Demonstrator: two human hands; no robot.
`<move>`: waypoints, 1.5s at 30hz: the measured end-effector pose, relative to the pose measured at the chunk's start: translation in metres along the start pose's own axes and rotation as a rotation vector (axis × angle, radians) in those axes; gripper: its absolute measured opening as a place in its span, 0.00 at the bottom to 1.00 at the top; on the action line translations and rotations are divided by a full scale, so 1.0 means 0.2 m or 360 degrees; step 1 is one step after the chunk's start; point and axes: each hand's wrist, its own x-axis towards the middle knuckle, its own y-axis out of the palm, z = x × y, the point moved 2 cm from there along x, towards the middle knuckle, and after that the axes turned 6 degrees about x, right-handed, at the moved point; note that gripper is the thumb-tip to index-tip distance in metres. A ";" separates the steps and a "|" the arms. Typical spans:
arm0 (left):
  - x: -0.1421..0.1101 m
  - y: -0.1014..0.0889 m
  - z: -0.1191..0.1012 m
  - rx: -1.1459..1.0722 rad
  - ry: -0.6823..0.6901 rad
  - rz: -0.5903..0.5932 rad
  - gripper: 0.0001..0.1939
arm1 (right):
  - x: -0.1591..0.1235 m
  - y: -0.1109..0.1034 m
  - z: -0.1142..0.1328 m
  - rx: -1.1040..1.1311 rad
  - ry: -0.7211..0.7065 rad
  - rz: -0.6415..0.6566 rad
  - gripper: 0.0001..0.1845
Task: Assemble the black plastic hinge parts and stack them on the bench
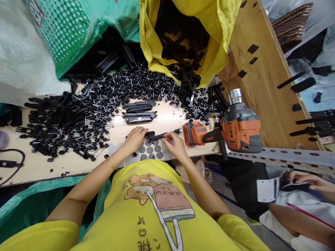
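Note:
My left hand is closed around one end of a black plastic part, whose rounded tip shows past the fingers. My right hand pinches a long, slim black plastic arm between thumb and fingers; its far end points right. The two pieces meet or overlap between my hands, and I cannot tell whether they are joined. Beneath them lies a sheet with grey round discs. Just beyond my hands, several black assembled arms lie side by side on the wooden table.
Small black knobs with metal pins form a wide heap. Black strips are piled left. A yellow bag and a green bag stand behind. An orange cordless drill lies right, near another person's hand.

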 end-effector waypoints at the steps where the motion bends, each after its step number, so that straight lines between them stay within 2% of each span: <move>1: 0.00 0.01 0.00 -0.0021 0.0006 -0.0009 0.21 | 0.02 0.01 0.02 -0.0158 -0.0124 0.0043 0.10; 3: 0.00 0.02 0.00 -0.0039 0.0014 -0.0025 0.20 | 0.06 0.03 0.04 -0.0426 -0.0293 0.0177 0.17; 5: 0.01 0.04 0.00 -0.0035 0.0008 -0.0042 0.19 | 0.09 0.08 0.03 -0.0580 -0.0350 0.0298 0.23; 8: 0.01 0.05 0.01 -0.0035 0.0014 -0.0057 0.18 | 0.12 0.14 -0.01 -0.0651 -0.0360 0.0379 0.23; 13: 0.01 0.05 0.02 -0.0033 0.0029 -0.0040 0.18 | 0.13 0.17 -0.05 -0.0601 -0.0367 0.0396 0.22; 27: 0.00 0.06 0.03 0.0018 0.0047 -0.0108 0.17 | 0.13 0.16 -0.04 -0.0610 -0.0342 0.0432 0.21; 45: 0.00 0.06 0.04 0.0040 0.0064 -0.0084 0.17 | 0.13 0.17 -0.05 -0.0600 -0.0348 0.0390 0.22</move>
